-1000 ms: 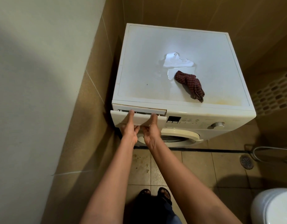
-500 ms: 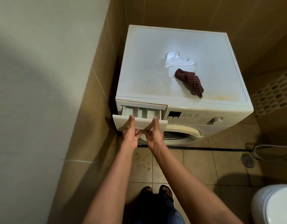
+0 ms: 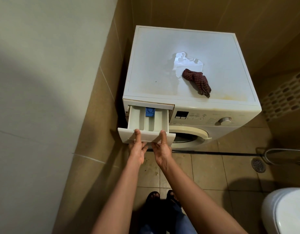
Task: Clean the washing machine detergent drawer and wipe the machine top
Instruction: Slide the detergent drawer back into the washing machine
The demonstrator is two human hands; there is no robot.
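While my left hand point(image 3: 137, 150) & right hand point(image 3: 161, 149) grip its front panel, thumbs on top, fingers curled under, the detergent drawer point(image 3: 135, 119) sticks well out of its slot at the washer's point(image 3: 213, 114) near-left corner. Hands sit close together, approx mid-panel. Blue insert point(image 3: 150, 112) sits at drawer's far end. Dark red cloth point(image 3: 197, 81) lies on machine top point(image 3: 154, 56), right of centre, touching a wet patch point(image 3: 184, 60) on its far side.

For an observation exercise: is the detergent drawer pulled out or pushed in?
Pulled out: the detergent drawer juts from the washing machine, compartments and blue insert exposed; left hand and right hand grip its front panel.
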